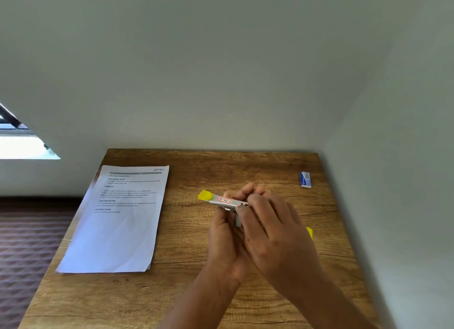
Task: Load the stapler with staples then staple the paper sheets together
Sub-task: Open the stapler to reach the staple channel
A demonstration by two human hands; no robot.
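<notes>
Both my hands hold a small stapler (pixel 222 201) above the middle of the wooden table (pixel 186 292). It has a silver metal body, a yellow tip pointing left and a red-bordered label. My left hand (pixel 226 240) grips it from below. My right hand (pixel 272 228) curls over its right end, covering that part. A yellow bit (pixel 309 231) shows behind my right hand. The printed paper sheets (pixel 118 220) lie stacked on the table's left side. A small blue and white staple box (pixel 305 179) lies at the far right of the table.
The table stands in a corner, with a pale wall behind it and another along its right edge. A patterned dark floor (pixel 27 255) lies to the left, and a bright window opening (pixel 22 144) is at the far left.
</notes>
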